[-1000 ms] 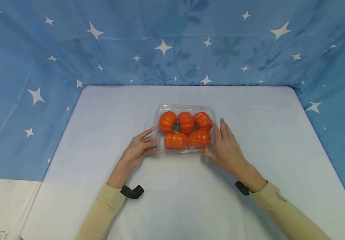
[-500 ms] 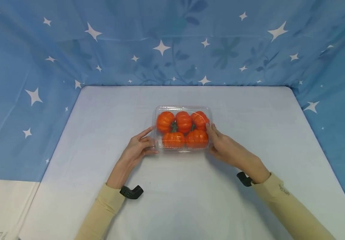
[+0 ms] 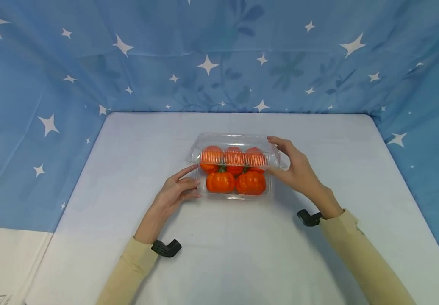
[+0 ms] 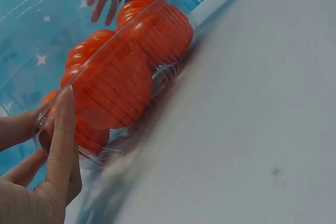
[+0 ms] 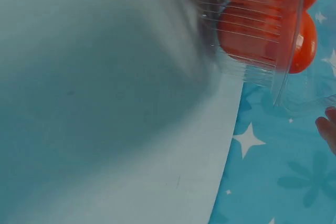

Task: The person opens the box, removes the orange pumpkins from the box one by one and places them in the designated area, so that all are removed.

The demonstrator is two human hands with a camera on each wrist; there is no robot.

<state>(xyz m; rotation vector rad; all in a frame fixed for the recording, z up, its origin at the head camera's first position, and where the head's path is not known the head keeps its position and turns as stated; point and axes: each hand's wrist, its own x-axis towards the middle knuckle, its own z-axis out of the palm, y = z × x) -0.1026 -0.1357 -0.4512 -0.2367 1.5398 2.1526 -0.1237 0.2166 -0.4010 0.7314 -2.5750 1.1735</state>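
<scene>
**Q:** Hands first: what are yours doing?

**Me:** Both hands are on a clear plastic box (image 3: 234,169) at the middle of the table (image 3: 128,140). My left hand (image 3: 175,190) rests against the box's left end with the fingers nearly straight, pressing on the wall rather than curling round it. In the left wrist view, my forefinger (image 4: 63,129) lies along that end wall. My right hand (image 3: 295,167) grips the right edge of the lid (image 3: 234,146), thumb below and fingers curled over the top.

**Q:** Is the lid open?

**Me:** Partly. It stands lifted at the near edge and tilted, hinged along the far side, so it covers only the back row.

**Q:** What is inside?

**Me:** Small orange pumpkins (image 3: 234,182). Two sit uncovered in the front row; three more show behind through the ribbed lid. Green stems poke up between them.

**Q:** And around the box?

**Me:** A pale tabletop, and blue cloth with white stars (image 3: 51,84) hung behind and at both sides. My sleeves are cream-coloured, and a black camera mount (image 3: 166,248) sits at each wrist. The right wrist view is blurred, showing only the box's corner and the cloth.
</scene>
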